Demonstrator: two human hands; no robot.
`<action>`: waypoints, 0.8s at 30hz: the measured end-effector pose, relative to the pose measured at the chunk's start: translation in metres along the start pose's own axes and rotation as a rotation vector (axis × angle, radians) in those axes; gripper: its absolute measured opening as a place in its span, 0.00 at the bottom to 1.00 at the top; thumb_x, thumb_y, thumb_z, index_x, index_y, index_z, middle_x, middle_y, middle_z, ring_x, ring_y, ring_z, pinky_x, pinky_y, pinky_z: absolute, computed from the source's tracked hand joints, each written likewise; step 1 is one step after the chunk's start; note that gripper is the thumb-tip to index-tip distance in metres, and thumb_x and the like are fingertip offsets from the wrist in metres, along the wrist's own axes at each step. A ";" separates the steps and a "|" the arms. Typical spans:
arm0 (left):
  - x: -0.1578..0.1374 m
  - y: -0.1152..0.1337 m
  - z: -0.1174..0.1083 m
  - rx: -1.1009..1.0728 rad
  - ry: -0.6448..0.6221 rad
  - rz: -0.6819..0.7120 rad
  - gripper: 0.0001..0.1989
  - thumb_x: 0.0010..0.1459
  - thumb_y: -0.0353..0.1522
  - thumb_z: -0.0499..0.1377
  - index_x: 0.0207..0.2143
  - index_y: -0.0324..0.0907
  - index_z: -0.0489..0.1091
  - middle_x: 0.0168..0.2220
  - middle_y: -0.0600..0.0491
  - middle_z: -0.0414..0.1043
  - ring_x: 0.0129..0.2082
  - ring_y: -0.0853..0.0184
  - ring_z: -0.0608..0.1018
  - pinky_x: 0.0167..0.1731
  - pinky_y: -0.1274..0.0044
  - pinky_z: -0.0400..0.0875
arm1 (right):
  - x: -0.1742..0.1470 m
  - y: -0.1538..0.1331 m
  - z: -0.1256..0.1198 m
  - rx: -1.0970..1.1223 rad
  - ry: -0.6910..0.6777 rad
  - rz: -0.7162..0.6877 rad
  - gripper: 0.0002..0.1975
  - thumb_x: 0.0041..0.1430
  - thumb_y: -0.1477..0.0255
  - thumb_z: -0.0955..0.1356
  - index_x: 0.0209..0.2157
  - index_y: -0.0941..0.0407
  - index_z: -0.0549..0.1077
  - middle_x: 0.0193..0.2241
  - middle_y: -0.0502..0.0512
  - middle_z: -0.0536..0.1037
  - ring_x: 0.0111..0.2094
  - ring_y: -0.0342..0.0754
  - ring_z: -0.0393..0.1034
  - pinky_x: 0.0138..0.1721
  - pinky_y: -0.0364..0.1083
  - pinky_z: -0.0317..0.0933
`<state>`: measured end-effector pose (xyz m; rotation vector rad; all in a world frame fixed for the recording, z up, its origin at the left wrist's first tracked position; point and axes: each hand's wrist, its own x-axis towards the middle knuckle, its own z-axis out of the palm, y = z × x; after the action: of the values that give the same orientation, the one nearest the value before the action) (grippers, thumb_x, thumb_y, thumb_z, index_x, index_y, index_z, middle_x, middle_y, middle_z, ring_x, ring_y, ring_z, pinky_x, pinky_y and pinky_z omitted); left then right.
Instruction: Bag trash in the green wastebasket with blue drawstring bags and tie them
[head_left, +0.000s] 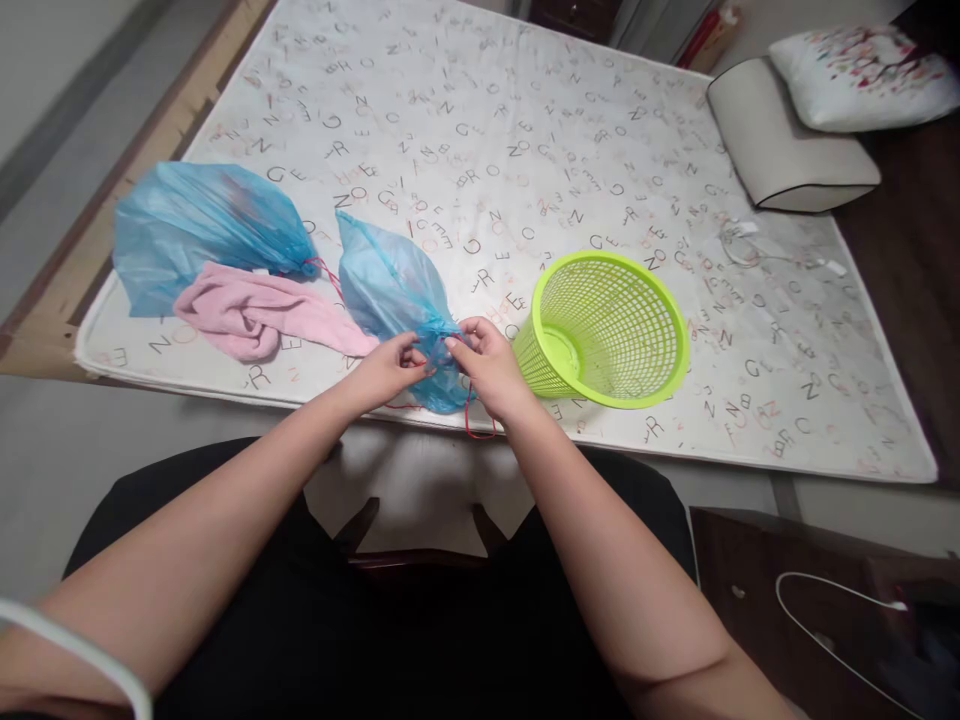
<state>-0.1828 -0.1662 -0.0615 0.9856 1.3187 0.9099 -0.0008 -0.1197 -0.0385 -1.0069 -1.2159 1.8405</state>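
A blue plastic bag (390, 275), gathered at its neck, lies near the front edge of the mattress, with something indistinct inside. Both of my hands are at that neck. My left hand (386, 372) has curled fingers and appears to pinch a thin red drawstring at the neck's left side. From the right, my right hand (491, 368) is closed on the red drawstring (471, 425), part of which hangs in a loop below it. Loose blue plastic spreads under the fingers. The exact grip points are partly hidden.
A second blue bag (210, 225), tied with red string, lies at the left beside a pink cloth (255, 310). Close to my right hand stands a green mesh basket (551, 330), tilted in view. Cushions (787, 135) and a white cable (750, 245) lie on the right of the mattress (465, 130).
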 end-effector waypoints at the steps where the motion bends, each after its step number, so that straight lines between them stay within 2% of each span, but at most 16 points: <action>1: 0.000 0.001 -0.002 -0.009 0.004 -0.010 0.19 0.43 0.36 0.73 0.35 0.41 0.73 0.29 0.56 0.72 0.30 0.65 0.75 0.36 0.73 0.71 | 0.000 -0.002 -0.001 0.014 0.008 -0.002 0.15 0.55 0.61 0.73 0.38 0.52 0.66 0.30 0.44 0.74 0.29 0.42 0.67 0.34 0.43 0.63; 3: 0.002 0.006 -0.009 -0.071 0.071 -0.026 0.14 0.43 0.35 0.71 0.30 0.41 0.72 0.28 0.56 0.72 0.31 0.66 0.75 0.37 0.73 0.72 | 0.000 -0.006 -0.005 0.032 0.039 -0.010 0.15 0.56 0.61 0.73 0.38 0.51 0.66 0.30 0.44 0.73 0.28 0.42 0.66 0.33 0.43 0.63; 5: 0.004 0.012 -0.016 -0.187 0.197 -0.036 0.11 0.41 0.32 0.68 0.29 0.42 0.70 0.28 0.57 0.71 0.30 0.67 0.75 0.36 0.74 0.73 | -0.001 -0.011 -0.009 0.000 0.056 -0.012 0.15 0.56 0.60 0.72 0.39 0.50 0.65 0.29 0.44 0.72 0.27 0.42 0.65 0.32 0.43 0.62; 8: 0.007 0.021 -0.027 -0.395 0.368 -0.007 0.11 0.40 0.29 0.62 0.29 0.43 0.67 0.26 0.58 0.68 0.25 0.68 0.73 0.27 0.77 0.71 | -0.005 -0.020 -0.014 -0.231 0.045 -0.013 0.17 0.56 0.60 0.73 0.41 0.50 0.66 0.28 0.44 0.69 0.27 0.44 0.63 0.31 0.44 0.60; 12: 0.007 0.034 -0.038 -0.622 0.410 0.050 0.07 0.46 0.29 0.60 0.31 0.42 0.67 0.25 0.55 0.69 0.24 0.67 0.73 0.23 0.78 0.68 | -0.010 -0.023 -0.023 -0.759 0.055 -0.118 0.12 0.54 0.72 0.70 0.41 0.51 0.71 0.30 0.47 0.70 0.31 0.47 0.63 0.38 0.48 0.59; 15: 0.002 0.045 -0.049 -0.604 0.411 0.015 0.05 0.50 0.29 0.61 0.31 0.42 0.68 0.24 0.56 0.67 0.23 0.70 0.70 0.24 0.79 0.66 | -0.009 -0.019 -0.029 -0.929 0.118 -0.210 0.13 0.51 0.79 0.64 0.38 0.52 0.72 0.32 0.51 0.72 0.36 0.50 0.65 0.43 0.50 0.59; 17: -0.003 0.052 -0.059 -0.459 0.379 0.035 0.08 0.50 0.28 0.65 0.33 0.42 0.69 0.24 0.58 0.66 0.21 0.72 0.67 0.23 0.80 0.62 | -0.007 -0.019 -0.033 -0.862 0.224 -0.231 0.12 0.52 0.79 0.63 0.36 0.52 0.71 0.33 0.52 0.73 0.37 0.51 0.67 0.44 0.50 0.60; 20: -0.012 0.059 -0.075 -0.083 0.314 0.101 0.21 0.43 0.23 0.72 0.41 0.44 0.75 0.26 0.60 0.67 0.24 0.72 0.67 0.24 0.81 0.58 | -0.003 -0.024 -0.037 -0.574 0.376 -0.188 0.08 0.56 0.75 0.63 0.37 0.51 0.70 0.34 0.52 0.75 0.37 0.50 0.69 0.41 0.49 0.63; 22: -0.017 0.061 -0.087 0.170 0.356 0.099 0.30 0.39 0.17 0.72 0.46 0.44 0.79 0.27 0.60 0.69 0.26 0.70 0.68 0.24 0.81 0.57 | 0.000 -0.029 -0.038 -0.343 0.420 -0.135 0.06 0.57 0.71 0.64 0.38 0.51 0.69 0.33 0.50 0.74 0.35 0.49 0.69 0.37 0.48 0.64; 24: -0.019 0.060 -0.101 0.351 0.490 0.092 0.31 0.38 0.13 0.69 0.46 0.44 0.80 0.29 0.59 0.71 0.29 0.69 0.68 0.24 0.82 0.56 | 0.002 -0.035 -0.040 -0.126 0.415 -0.090 0.07 0.56 0.69 0.66 0.39 0.50 0.67 0.30 0.48 0.72 0.32 0.47 0.68 0.34 0.46 0.64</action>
<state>-0.2832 -0.1584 0.0014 1.1404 1.9070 1.0538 0.0377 -0.0911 -0.0163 -1.3043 -1.1087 1.4075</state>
